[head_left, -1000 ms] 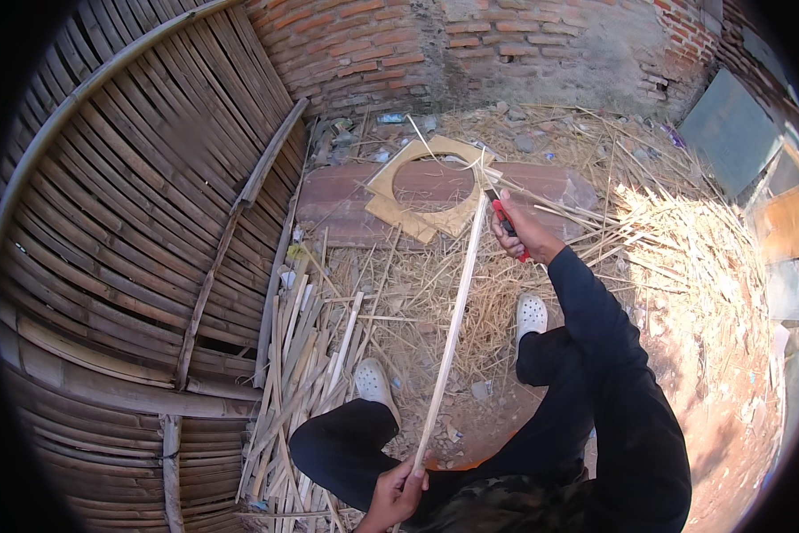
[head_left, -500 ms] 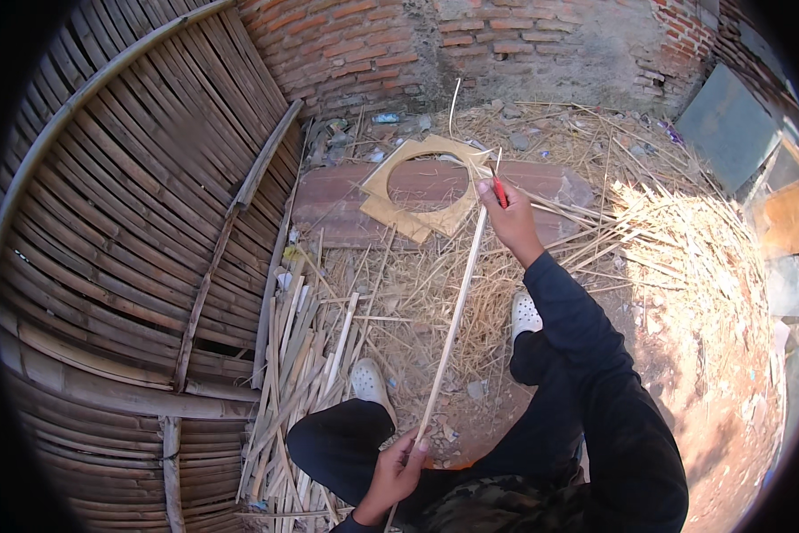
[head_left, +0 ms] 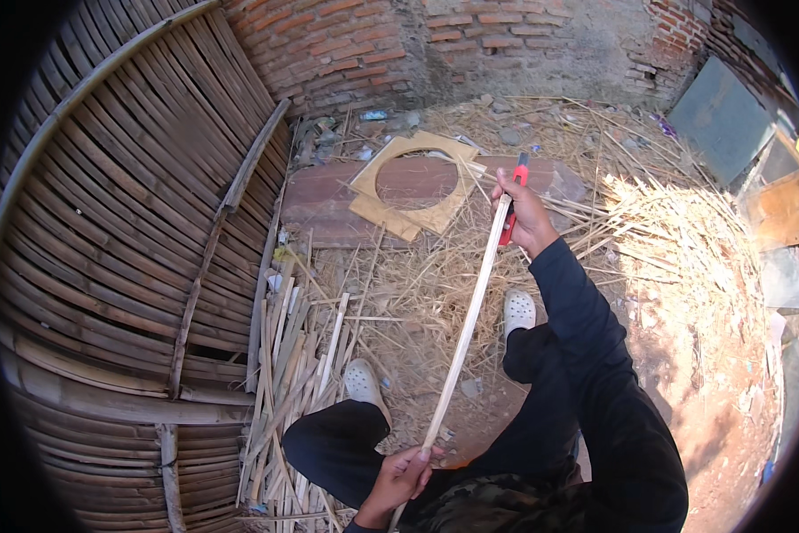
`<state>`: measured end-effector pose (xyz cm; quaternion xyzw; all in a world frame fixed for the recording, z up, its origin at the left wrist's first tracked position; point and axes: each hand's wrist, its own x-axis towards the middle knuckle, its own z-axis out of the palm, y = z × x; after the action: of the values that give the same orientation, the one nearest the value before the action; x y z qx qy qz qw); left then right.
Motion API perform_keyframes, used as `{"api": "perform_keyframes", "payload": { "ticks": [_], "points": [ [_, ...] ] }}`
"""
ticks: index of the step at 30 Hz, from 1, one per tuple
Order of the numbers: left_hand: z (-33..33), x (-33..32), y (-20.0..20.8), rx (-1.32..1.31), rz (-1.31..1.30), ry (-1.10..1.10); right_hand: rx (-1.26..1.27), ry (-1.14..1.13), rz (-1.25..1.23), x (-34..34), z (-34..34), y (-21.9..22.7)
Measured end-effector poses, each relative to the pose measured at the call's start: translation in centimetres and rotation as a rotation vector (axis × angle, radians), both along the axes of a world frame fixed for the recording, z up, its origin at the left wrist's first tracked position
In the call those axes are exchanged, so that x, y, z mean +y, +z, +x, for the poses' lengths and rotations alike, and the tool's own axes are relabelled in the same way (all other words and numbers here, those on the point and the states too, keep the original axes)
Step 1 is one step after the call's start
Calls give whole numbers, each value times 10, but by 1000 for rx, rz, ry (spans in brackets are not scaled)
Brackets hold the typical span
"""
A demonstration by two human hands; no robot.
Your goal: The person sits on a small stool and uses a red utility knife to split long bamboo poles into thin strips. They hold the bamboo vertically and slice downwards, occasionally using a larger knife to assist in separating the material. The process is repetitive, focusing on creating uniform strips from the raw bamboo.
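Observation:
A long pale bamboo strip [head_left: 465, 333] slants across the middle, from near my lap up to the far right. Around its near end my left hand [head_left: 397, 481] is closed, low in front of me. My right hand [head_left: 530, 213] grips a red utility knife [head_left: 519, 171], its tip pointing away from me, and the strip's far end lies against the fingers of that same hand. Beyond it, a flat tan board [head_left: 403, 220] with a large round hole rests on a reddish-brown panel [head_left: 324, 200].
Many cut strips [head_left: 279, 391] lie heaped on my left by a slatted bamboo wall [head_left: 133, 249]. Straw and shavings [head_left: 683, 231] cover the ground to the right. A brick wall [head_left: 346, 44] closes the back; a grey sheet [head_left: 722, 120] leans at the far right. My white clogs [head_left: 364, 386] flank the strip.
My right hand has shifted slightly right and nearer, and the knife has turned to show more of its red handle. The thin curled sliver at the strip's far end is gone from view.

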<state>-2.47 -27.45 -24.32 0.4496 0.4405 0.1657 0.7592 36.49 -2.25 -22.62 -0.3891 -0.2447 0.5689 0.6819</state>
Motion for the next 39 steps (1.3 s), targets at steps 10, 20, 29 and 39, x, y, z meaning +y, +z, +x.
{"api": "perform_keyframes", "payload": {
  "ticks": [10,20,29,39],
  "points": [
    [-10,-17,-4,35,-24,104,-805,-67,-366,-2,64,-22],
    [-13,-2,4,22,109,121,-672,-37,-3,-18,0,18],
    [-14,-7,-2,64,113,113,-591,-97,155,-19,-34,19],
    [-15,-6,-9,53,147,123,-427,40,172,-30,-44,33]
  ]
}}
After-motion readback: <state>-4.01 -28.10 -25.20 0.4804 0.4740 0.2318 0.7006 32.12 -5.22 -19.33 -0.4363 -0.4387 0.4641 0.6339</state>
